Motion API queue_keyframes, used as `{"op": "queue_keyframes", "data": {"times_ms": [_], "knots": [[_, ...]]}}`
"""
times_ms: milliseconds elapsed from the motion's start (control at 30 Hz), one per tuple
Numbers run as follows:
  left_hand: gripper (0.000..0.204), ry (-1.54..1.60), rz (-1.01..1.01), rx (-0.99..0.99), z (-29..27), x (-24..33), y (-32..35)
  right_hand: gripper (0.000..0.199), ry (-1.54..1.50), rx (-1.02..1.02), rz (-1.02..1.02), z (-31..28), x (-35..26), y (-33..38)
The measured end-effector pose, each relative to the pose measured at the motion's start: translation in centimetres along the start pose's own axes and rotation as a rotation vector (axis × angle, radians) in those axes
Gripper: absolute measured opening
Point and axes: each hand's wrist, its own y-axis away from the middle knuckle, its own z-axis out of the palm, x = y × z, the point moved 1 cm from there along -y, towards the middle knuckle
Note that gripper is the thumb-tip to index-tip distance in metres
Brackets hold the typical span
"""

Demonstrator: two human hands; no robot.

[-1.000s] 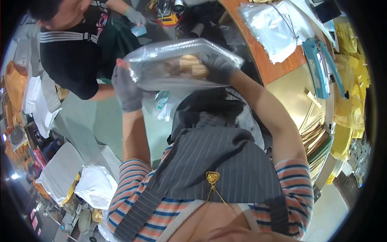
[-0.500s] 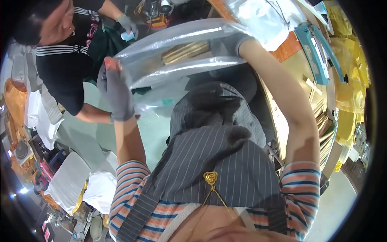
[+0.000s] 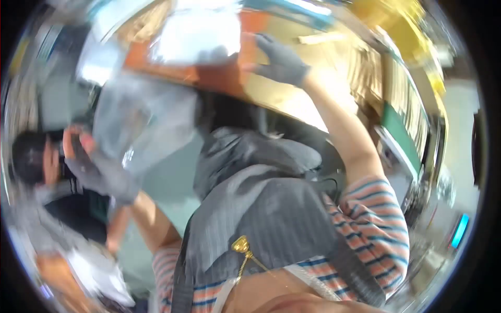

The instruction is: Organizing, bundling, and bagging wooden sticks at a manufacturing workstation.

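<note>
My left hand (image 3: 102, 169), in a grey glove with bare fingertips, is closed on the edge of a large clear plastic bag (image 3: 151, 112). The bag hangs down to the right of that hand, and motion blur hides what is in it. My right hand (image 3: 284, 62), gloved the same way, reaches over the tabletop with fingers apart and nothing in them. Closest to its fingertips lies a shiny pile of clear plastic bags (image 3: 195, 31) on the orange part of the table (image 3: 255, 26).
Stacked brown cardboard sheets (image 3: 365, 78) stand along the table's right side, beside a green board (image 3: 402, 130). Yellow plastic (image 3: 391, 18) hangs at the far right. At left, another person (image 3: 31, 156) is close behind my left hand. White sacks (image 3: 99, 271) lie lower left.
My right hand has let go of the bag and moved over the table. My left hand has gone left and down with the bag. The whole view has swung rightward.
</note>
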Motion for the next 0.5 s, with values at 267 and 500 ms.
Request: {"op": "queue_keyframes", "data": {"times_ms": [267, 500], "knots": [[0.031, 0.252, 0.248, -0.96, 22.8, 7.6, 9.8, 0.092, 0.324, 0.443, 1.095, -12.7, 20.5, 16.6], [0.045, 0.067, 0.639, -1.123, 42.3, 4.4, 22.2, 0.091, -0.084, 0.389, 1.424, -13.5, 26.8, 21.0]]}}
